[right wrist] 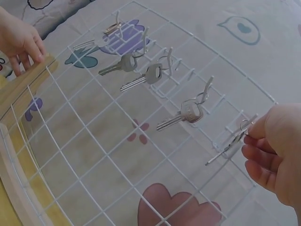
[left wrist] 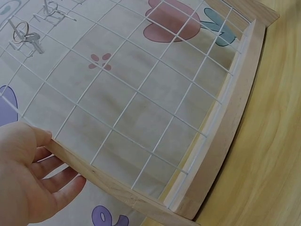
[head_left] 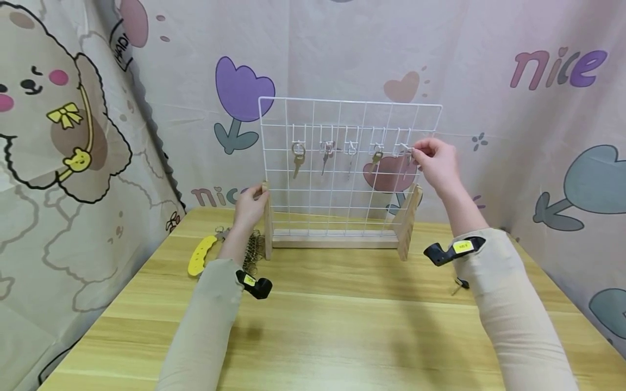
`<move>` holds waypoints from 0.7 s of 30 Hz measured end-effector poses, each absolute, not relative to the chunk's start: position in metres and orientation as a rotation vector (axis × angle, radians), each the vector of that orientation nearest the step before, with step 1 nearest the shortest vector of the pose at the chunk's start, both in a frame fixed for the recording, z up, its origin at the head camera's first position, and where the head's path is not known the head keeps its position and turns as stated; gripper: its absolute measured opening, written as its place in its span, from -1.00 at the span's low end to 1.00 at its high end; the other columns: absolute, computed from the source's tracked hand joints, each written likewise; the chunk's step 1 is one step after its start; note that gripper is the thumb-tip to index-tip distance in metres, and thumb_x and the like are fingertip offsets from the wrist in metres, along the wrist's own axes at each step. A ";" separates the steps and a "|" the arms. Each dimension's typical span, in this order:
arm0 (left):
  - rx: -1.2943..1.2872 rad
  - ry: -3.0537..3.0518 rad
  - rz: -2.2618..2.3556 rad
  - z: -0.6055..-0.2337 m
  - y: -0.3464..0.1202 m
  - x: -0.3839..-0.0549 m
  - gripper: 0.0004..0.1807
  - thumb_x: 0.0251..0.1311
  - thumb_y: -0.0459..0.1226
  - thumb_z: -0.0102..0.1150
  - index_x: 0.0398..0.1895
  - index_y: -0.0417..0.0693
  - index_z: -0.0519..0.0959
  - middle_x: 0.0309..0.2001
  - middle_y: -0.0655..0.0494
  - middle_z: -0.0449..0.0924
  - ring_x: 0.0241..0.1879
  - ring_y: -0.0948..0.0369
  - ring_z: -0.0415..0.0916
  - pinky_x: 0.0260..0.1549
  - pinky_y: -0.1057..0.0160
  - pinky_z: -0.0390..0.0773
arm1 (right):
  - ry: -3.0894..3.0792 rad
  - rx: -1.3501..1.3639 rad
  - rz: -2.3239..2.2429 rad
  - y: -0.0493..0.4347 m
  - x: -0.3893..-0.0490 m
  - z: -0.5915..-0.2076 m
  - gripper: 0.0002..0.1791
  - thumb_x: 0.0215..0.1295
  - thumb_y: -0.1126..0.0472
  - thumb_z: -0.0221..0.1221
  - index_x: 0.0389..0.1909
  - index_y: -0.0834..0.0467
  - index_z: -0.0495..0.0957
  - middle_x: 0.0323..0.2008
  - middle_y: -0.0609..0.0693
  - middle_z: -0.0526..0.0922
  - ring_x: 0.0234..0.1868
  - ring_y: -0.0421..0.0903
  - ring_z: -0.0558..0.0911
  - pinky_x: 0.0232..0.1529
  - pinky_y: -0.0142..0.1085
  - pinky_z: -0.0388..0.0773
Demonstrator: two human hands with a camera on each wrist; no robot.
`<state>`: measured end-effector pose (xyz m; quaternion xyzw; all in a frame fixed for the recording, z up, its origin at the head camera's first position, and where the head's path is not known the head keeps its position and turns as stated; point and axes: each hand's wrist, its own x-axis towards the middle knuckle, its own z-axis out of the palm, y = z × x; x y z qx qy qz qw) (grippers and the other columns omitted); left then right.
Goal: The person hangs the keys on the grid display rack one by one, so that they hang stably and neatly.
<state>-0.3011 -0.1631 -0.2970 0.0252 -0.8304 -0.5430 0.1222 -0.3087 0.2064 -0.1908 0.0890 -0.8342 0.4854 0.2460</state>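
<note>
A white wire grid rack (head_left: 349,101) stands upright on a wooden base (head_left: 335,240). My left hand (head_left: 250,205) grips the top of its left wooden upright (left wrist: 113,186), thumb on one side and fingers on the other. At the rightmost hook, my right hand (head_left: 439,163) pinches a key (right wrist: 225,153) near its metal ring (right wrist: 244,125). Whether that ring sits fully on the hook cannot be made out. Other ringed keys hang from the hooks to the left, among them a silver key (right wrist: 181,121) and a brass-coloured key (head_left: 299,166).
On the table (head_left: 313,336), left of the rack, lie a yellow-handled object (head_left: 201,256) and a heap of metal rings (head_left: 252,252), partly behind the left arm. A black-headed key (head_left: 462,283) lies under the right forearm. Printed cloth (head_left: 342,49) hangs behind the rack.
</note>
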 end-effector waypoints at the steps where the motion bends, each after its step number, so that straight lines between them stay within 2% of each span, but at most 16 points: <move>1: 0.074 -2.424 -1.584 -0.297 -0.163 -0.301 -0.47 0.39 -0.15 -0.11 0.35 -0.19 0.20 0.26 -0.12 0.29 0.26 -0.02 0.21 0.21 0.07 0.27 | -2.268 0.250 1.332 0.206 -0.310 -0.192 -0.81 0.33 0.29 0.07 -0.19 0.37 0.50 -0.47 -0.11 0.47 -0.44 -0.21 0.50 -0.46 -0.57 0.46; 5: 0.071 -2.420 -1.589 -0.298 -0.162 -0.301 -0.46 0.39 -0.15 -0.11 0.35 -0.19 0.20 0.27 -0.12 0.29 0.26 -0.02 0.20 0.21 0.07 0.27 | -2.250 0.271 1.342 0.208 -0.311 -0.196 -0.82 0.31 0.32 0.07 -0.20 0.39 0.49 -0.50 -0.15 0.47 -0.52 -0.31 0.47 -0.48 -0.55 0.47; 12: 0.058 -2.418 -1.588 -0.299 -0.162 -0.302 -0.46 0.39 -0.14 -0.11 0.35 -0.20 0.21 0.26 -0.13 0.29 0.26 -0.03 0.21 0.21 0.07 0.28 | -2.317 0.236 1.308 0.218 -0.312 -0.211 -0.77 0.34 0.30 0.03 -0.13 0.39 0.50 -0.49 -0.15 0.46 -0.47 -0.27 0.48 -0.48 -0.56 0.47; 17: 0.043 -2.407 -1.595 -0.301 -0.164 -0.301 -0.47 0.39 -0.15 -0.11 0.35 -0.20 0.21 0.27 -0.14 0.29 0.26 -0.04 0.22 0.20 0.07 0.29 | -2.382 0.244 1.306 0.224 -0.307 -0.223 -0.72 0.36 0.26 0.02 -0.09 0.40 0.48 -0.43 -0.07 0.49 -0.43 -0.22 0.50 -0.43 -0.50 0.52; 21: 0.032 -2.412 -1.589 -0.302 -0.167 -0.298 -0.45 0.39 -0.13 -0.10 0.35 -0.20 0.21 0.26 -0.15 0.28 0.26 -0.04 0.21 0.20 0.07 0.29 | -2.436 0.263 1.240 0.229 -0.302 -0.236 -0.69 0.37 0.24 0.01 -0.08 0.43 0.47 -0.36 0.08 0.51 -0.41 -0.16 0.50 -0.44 -0.53 0.50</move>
